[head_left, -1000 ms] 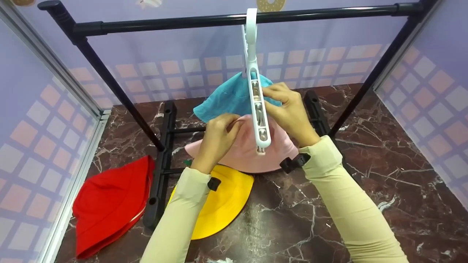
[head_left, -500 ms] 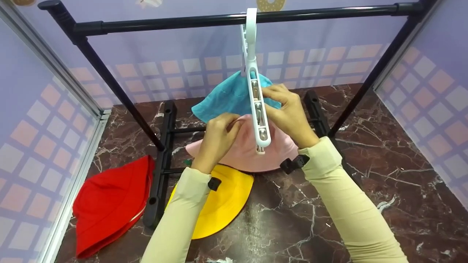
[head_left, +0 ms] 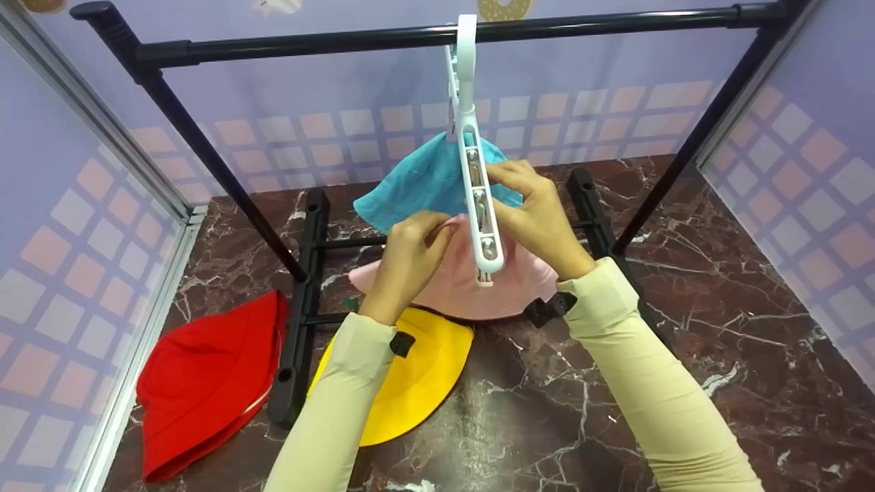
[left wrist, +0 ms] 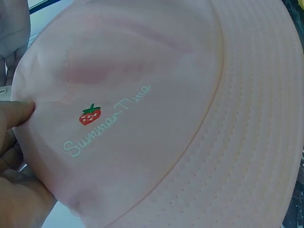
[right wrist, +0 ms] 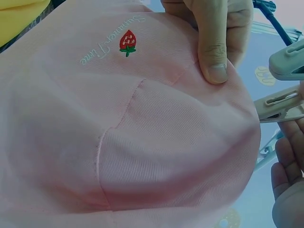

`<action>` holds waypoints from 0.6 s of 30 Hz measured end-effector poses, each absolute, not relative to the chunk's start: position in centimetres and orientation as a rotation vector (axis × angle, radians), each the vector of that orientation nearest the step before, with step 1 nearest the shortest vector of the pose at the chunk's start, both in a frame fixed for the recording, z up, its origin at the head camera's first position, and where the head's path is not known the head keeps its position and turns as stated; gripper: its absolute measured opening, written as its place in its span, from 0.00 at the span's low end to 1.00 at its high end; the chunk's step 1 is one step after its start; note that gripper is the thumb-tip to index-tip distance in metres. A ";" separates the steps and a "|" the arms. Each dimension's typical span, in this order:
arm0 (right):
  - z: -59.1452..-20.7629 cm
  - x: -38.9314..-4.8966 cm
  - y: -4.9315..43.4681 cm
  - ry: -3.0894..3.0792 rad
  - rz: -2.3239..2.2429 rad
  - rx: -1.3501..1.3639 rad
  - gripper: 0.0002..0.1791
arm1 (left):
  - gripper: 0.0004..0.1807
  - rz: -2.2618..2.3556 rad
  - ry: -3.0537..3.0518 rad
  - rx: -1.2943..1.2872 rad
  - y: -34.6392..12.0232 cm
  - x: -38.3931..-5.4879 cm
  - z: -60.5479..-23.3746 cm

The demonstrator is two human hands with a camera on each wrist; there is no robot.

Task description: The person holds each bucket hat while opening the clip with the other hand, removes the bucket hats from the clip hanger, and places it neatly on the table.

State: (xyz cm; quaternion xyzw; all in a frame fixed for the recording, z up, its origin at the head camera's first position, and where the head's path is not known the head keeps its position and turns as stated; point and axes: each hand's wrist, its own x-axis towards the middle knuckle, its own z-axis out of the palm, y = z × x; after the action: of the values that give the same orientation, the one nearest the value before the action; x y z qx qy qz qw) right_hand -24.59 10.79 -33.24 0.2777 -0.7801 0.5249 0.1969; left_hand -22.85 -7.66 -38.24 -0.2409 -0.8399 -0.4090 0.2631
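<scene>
My left hand [head_left: 413, 256] pinches the top of a pink bucket hat [head_left: 444, 290], which has a strawberry and "Summer Time" stitched on it in the left wrist view. A white hanger [head_left: 472, 184] with clips hangs over the hat. At the hanger's right side, my right hand [head_left: 536, 212] brings thumb and index finger together on a clip; the hanger partly hides the fingertips. In the right wrist view, a pale clip part [right wrist: 280, 104] meets the edge of the hat beside the curled fingers. A blue hat [head_left: 417, 184] hangs from the hanger's far part.
The hanger's hook sits on the black rack's top bar [head_left: 328, 42]. Below the left forearm lies a yellow hat [head_left: 417, 383] on the marbled surface [head_left: 533, 417]. A red hat [head_left: 205, 383] lies left of the black rack foot [head_left: 297, 348].
The hanger has swung slightly left, and the blue hat has shifted left with it. Both hands stay nearly in place, the left still holding the pink hat.
</scene>
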 end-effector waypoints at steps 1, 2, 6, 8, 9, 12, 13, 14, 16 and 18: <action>-33.2 -24.6 10.8 -2.187 1.467 0.778 0.18 | 0.10 -1.112 -2.272 -0.653 -7.7 -22.9 -38.2; -33.3 -24.6 10.7 -2.190 1.461 0.780 0.18 | 0.10 -1.116 -2.272 -0.655 -7.7 -22.8 -38.2; -33.3 -24.5 10.7 -2.201 1.452 0.777 0.19 | 0.10 -1.131 -2.270 -0.664 -7.7 -22.9 -38.3; -33.3 -24.5 10.7 -2.204 1.452 0.776 0.19 | 0.09 -1.138 -2.270 -0.666 -7.7 -22.8 -38.3; -33.2 -24.5 10.7 -2.204 1.452 0.774 0.19 | 0.09 -1.141 -2.269 -0.667 -7.7 -22.8 -38.3; -33.2 -24.4 10.7 -2.198 1.445 0.776 0.19 | 0.09 -1.160 -2.270 -0.669 -7.8 -22.8 -38.3; -33.2 -24.4 10.7 -2.196 1.443 0.778 0.20 | 0.08 -1.167 -2.270 -0.667 -7.8 -22.7 -38.3; -33.1 -24.4 10.7 -2.195 1.440 0.781 0.20 | 0.08 -1.171 -2.272 -0.664 -7.8 -22.7 -38.3; -33.1 -24.3 10.6 -2.193 1.439 0.788 0.20 | 0.08 -1.178 -2.279 -0.655 -7.7 -22.6 -38.2; -33.0 -24.2 10.6 -2.191 1.438 0.796 0.21 | 0.08 -1.170 -2.289 -0.643 -7.7 -22.5 -38.2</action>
State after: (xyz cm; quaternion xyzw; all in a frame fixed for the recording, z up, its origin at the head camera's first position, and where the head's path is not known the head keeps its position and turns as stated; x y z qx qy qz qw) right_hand -24.23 10.57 -33.02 0.2847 -0.7838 0.5144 0.1998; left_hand -22.52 -7.70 -38.19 -0.2352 -0.8379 -0.4283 0.2432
